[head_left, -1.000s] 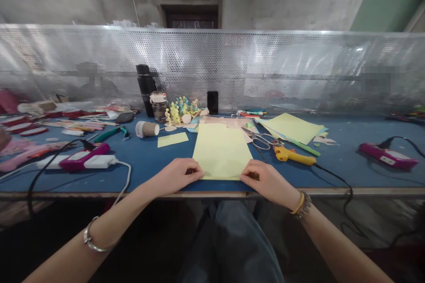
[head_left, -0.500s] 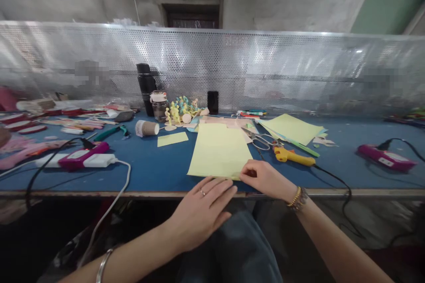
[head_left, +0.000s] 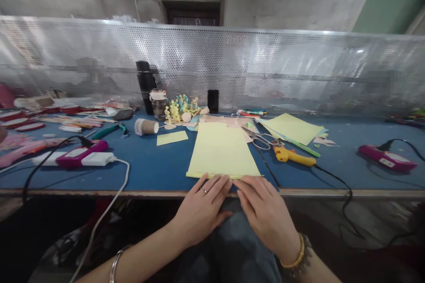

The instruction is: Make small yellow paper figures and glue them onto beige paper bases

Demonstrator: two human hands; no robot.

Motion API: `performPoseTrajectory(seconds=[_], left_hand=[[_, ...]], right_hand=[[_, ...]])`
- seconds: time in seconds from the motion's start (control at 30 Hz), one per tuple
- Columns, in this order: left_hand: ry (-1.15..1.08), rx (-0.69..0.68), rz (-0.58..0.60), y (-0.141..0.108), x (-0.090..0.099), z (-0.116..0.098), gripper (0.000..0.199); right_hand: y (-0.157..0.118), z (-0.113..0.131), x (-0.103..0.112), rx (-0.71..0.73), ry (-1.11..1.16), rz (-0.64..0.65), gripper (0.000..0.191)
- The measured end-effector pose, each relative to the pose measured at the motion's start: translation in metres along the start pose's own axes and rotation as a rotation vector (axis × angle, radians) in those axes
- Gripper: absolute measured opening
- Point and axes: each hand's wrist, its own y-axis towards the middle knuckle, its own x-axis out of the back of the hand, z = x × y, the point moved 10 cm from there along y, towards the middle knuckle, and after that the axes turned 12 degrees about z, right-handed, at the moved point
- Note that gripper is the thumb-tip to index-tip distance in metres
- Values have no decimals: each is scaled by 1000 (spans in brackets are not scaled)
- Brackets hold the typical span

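A pale yellow sheet of paper (head_left: 224, 148) lies in front of me near the table's front edge. A narrow strip along its near edge is turned up, either folded or rolled; I cannot tell which. My left hand (head_left: 204, 208) lies flat with its fingers stretched out, fingertips on this near edge. Beside it, my right hand (head_left: 267, 212) also has its fingers extended, with the tips on the right part of the same edge. The two hands' fingertips nearly meet at the middle. Neither hand grips anything.
Scissors (head_left: 260, 141) and a yellow glue gun (head_left: 294, 158) with a black cord lie to the right. More yellow paper (head_left: 292, 129) is behind them. Left are a paper cup (head_left: 146, 127), a small yellow paper piece (head_left: 171, 138) and a purple power strip (head_left: 82, 154). A phone (head_left: 213, 101) stands at the back.
My right hand has gone from a pinch at the paper's near right corner to lying flat beside my left hand. The left hand has stayed nearly in place.
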Motion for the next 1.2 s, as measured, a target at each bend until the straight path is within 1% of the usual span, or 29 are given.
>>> performPoseTrajectory(seconds=[0.07, 0.1, 0.2, 0.3, 0.37, 0.5, 0.6, 0.93, 1.2], left_hand=[[-3, 12, -19, 0, 0, 1, 54], [-4, 17, -24, 0, 0, 1, 54], [2, 17, -21, 0, 0, 1, 54], [24, 0, -25, 0, 2, -1, 53], [39, 2, -48, -3, 5, 0, 51], [61, 58, -112, -10, 11, 7, 47], [66, 91, -130, -14, 12, 9, 48], [56, 157, -128, -12, 14, 9, 48], [14, 164, -104, -11, 14, 10, 50]], right_hand=[[-5, 12, -9, 20, -79, 6, 31], [-6, 14, -14, 18, -104, 16, 34], [-5, 11, -26, -5, -143, 51, 41], [-4, 6, -32, -20, -162, 72, 43], [-5, 4, -33, -30, -170, 77, 43], [-7, 3, -34, -52, -176, 88, 43], [-7, 2, -34, -66, -181, 90, 42], [-8, 2, -32, -81, -198, 98, 43], [-7, 4, -31, -86, -198, 106, 42]])
